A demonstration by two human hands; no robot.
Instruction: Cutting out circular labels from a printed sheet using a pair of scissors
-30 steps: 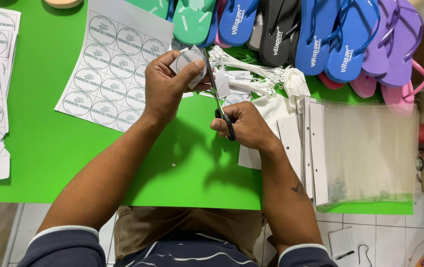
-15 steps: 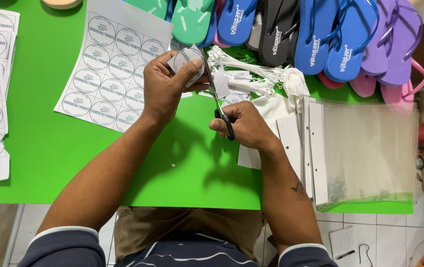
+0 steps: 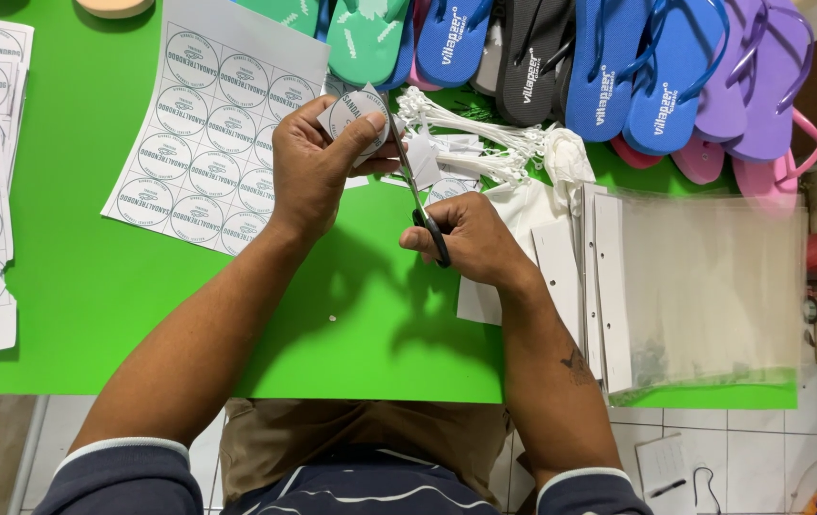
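I see the left hand [image 3: 308,167] pinching a round paper label [image 3: 356,114], held up above the green surface [image 3: 94,286]. The right hand [image 3: 470,238] grips black-handled scissors [image 3: 418,200], fingers closed through the loops, blades angled up and touching the label's right edge. A printed sheet of round labels [image 3: 208,114] lies flat just left of the hands. A row of flip-flops [image 3: 571,57] runs along the far edge. Clear bags [image 3: 714,286] lie at right, with white string ties [image 3: 475,133] near the scissors.
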